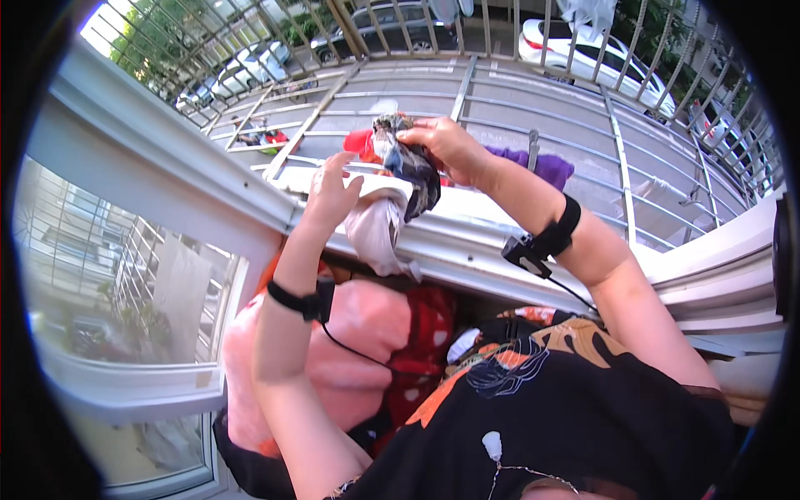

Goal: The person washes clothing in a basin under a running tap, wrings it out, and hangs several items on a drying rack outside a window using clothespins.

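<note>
My right hand (449,149) grips a bunched, dark patterned cloth (419,178) above the outer side of the window sill (465,209). Just left of it, my left hand (329,195) is raised with thumb and fingers apart and nothing visible between them. A pale, whitish cloth (373,234) hangs over the sill's inner edge, close to my left hand. Behind the patterned cloth a red cloth (358,144) partly shows. To the right, partly behind my right forearm, lies a purple cloth (553,167) with a clip (533,150) standing by it.
Metal window bars (465,87) form a cage outside, with a street and a parked white car (594,56) beyond. An opened window sash (131,250) stands left. Pink fabric (350,337) and red fabric (431,319) are heaped below the sill. Wired straps (565,225) circle both forearms.
</note>
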The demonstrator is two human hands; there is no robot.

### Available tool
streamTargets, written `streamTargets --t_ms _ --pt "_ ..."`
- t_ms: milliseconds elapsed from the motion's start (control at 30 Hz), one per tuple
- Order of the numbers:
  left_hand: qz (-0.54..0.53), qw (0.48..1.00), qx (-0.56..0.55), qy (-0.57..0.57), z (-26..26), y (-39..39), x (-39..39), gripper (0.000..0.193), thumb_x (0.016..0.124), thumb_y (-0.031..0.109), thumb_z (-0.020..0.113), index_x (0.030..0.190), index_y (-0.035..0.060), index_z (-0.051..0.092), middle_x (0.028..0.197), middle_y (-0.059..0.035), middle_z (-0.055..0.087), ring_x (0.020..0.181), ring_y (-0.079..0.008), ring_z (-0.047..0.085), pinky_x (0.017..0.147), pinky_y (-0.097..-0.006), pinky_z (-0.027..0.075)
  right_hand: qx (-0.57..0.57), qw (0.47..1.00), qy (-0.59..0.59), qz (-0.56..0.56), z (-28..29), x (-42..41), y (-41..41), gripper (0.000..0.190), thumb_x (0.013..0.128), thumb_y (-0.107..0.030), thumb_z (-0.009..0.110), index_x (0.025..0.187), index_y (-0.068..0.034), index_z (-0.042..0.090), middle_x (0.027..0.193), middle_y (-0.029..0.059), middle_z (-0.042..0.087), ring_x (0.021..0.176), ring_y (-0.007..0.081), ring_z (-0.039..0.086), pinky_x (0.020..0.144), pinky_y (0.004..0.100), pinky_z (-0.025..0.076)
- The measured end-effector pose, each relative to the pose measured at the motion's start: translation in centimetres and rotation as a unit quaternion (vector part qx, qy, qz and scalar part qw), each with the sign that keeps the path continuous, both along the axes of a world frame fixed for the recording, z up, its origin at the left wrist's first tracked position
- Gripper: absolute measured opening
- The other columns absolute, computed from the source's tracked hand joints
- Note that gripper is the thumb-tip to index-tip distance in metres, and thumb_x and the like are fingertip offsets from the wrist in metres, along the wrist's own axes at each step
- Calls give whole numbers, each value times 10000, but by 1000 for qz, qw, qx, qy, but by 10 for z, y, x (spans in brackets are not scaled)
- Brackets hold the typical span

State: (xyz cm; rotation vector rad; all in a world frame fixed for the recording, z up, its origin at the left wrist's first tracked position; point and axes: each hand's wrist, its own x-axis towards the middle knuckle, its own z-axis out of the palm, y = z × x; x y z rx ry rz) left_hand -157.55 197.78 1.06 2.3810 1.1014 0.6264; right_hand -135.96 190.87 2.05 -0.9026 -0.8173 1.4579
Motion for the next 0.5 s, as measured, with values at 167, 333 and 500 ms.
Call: streamTargets --t_ms 167,333,500 --pt "-156 968 141 -135 60 -55 50 484 697 -23 647 1166 -15 527 1109 -176 541 952 -319 586 820 -354 469 20 997 -65 -21 30 16 -5 233 855 -167 586 1016 -1 611 882 57 653 721 126 637 622 272 540" --pt "-149 962 202 -110 103 -48 76 356 728 -65 599 1080 -10 609 1052 -165 598 957 -308 595 842 -318 463 70 981 -180 9 70 69 2 276 878 -179 582 1066 23 590 888 94 658 718 137 658 597 281 569" --pt "-194 963 180 -55 180 -11 67 211 823 -8 588 1027 -27 639 985 -112 661 927 -194 618 826 -272 464 187 970 -124 -93 94 127 1 238 883 -164 595 1035 17 624 911 68 663 718 93 634 654 251 539"
